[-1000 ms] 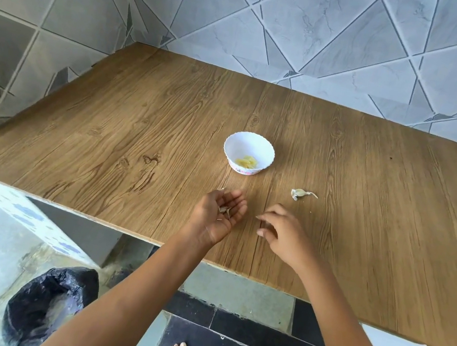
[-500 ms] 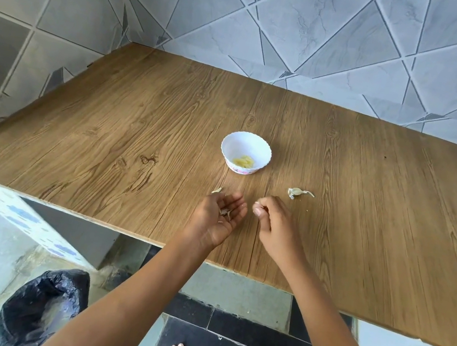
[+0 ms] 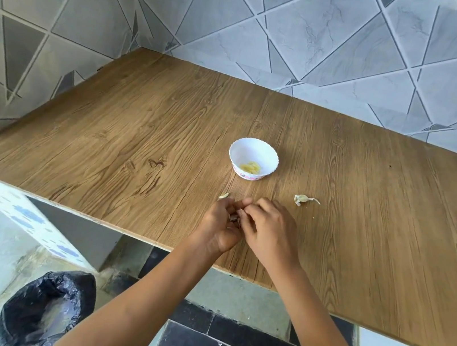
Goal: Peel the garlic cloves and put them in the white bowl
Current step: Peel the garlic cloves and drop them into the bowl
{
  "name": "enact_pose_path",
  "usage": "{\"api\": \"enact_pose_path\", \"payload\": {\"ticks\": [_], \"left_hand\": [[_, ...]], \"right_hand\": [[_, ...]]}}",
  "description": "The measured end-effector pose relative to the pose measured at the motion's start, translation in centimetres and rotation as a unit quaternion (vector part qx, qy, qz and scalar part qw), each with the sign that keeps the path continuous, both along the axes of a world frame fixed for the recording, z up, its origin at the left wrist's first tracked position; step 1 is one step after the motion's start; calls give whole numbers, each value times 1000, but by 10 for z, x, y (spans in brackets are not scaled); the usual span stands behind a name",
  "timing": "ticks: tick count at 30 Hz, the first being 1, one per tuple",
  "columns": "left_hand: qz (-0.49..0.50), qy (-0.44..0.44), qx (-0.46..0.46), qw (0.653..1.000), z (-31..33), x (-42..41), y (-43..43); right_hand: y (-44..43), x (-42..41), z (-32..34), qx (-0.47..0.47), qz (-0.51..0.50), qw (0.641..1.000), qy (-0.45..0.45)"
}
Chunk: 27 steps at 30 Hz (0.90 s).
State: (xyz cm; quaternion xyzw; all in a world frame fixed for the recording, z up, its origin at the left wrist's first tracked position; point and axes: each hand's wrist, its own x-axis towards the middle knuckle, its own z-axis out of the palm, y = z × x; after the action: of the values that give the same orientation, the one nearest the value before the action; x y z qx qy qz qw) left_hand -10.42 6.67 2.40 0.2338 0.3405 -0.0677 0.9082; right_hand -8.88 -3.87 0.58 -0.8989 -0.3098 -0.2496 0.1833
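My left hand is cupped round a garlic bit (clove or just skin, can't tell) with my right hand pinching at it, the white bowl straight ahead past both, and the other garlic piece nearer my right.

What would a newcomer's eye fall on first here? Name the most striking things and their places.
The left hand and right hand meet near the front edge of the table, pinching a small dark piece between them. Behind them, mid-table, stands the white bowl with yellowish peeled garlic inside. A pale garlic scrap lies to the bowl's right.
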Motion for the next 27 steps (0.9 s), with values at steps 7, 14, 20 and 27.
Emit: {"api": "enact_pose_path", "payload": {"ticks": [7,14,20,27], "left_hand": [[-4,1,3,1000,-6,0,0],[55,-14,-8,998,-3,-16,-3],[168,-20,-44,985,-4,-61,41],[344,-9,-27,939,-21,-158,141]], "right_hand": [[-5,-2,-1,64,20,996,65],[-18,-4,4,215,100,945,224],[21,-18,-4,239,183,912,280],[132,-78,-20,165,321,860,360]]}}
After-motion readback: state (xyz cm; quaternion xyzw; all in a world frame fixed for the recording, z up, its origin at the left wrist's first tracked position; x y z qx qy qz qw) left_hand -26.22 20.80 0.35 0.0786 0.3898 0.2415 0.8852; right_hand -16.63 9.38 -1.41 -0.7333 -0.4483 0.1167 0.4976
